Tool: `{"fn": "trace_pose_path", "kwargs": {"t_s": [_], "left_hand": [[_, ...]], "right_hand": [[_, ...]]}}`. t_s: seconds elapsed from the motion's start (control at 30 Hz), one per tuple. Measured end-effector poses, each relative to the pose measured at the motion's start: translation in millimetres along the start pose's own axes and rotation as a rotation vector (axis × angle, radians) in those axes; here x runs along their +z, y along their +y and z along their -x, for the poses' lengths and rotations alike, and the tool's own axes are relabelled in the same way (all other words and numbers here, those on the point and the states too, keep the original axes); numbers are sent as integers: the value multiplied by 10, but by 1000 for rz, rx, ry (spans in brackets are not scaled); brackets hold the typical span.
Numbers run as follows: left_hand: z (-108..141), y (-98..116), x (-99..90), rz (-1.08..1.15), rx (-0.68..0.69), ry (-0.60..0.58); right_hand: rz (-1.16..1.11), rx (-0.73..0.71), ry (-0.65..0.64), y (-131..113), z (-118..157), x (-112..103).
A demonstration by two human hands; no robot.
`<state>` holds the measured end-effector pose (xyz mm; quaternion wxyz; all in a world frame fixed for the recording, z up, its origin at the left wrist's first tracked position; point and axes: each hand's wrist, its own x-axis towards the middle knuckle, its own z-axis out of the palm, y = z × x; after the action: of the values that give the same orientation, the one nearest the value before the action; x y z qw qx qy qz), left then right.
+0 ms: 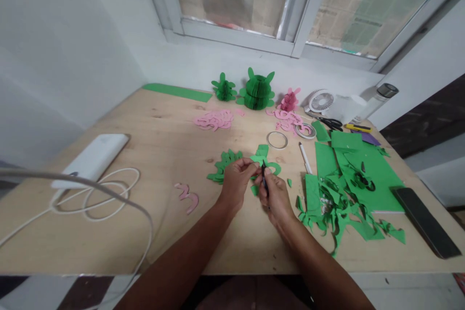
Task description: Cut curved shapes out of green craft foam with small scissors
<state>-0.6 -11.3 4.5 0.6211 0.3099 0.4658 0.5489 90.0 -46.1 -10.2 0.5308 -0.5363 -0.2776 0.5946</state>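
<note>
At the middle of the table my left hand [238, 177] pinches the edge of a green paper piece [260, 152] between thumb and fingers. My right hand [275, 191] is closed around a slim black tool [265, 180], its narrow tip against the paper; its exact kind does not show. A curved green strip [274, 169] lies just beyond the right hand. Left of my left hand is a pile of green paper cut-outs [227, 161], partly covered by it. A pink paper cut-out shaped like a 3 [187, 198] lies further left.
Green scraps [332, 198], green sheets [387, 174] and a black phone-like slab [426, 222] lie at right. A white pen [305, 157], tape roll [305, 130] and scissors [330, 123] sit nearby. Paper figures [257, 93] stand behind. A cable [109, 195] loops at left.
</note>
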Motion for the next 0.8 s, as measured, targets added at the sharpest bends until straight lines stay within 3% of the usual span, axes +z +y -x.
{"fn": "trace_pose_path", "kwargs": {"t_s": [0.8], "left_hand": [[39, 45, 19, 57, -27, -59]], "right_hand": [[-70, 7, -22, 12, 9, 12]]}}
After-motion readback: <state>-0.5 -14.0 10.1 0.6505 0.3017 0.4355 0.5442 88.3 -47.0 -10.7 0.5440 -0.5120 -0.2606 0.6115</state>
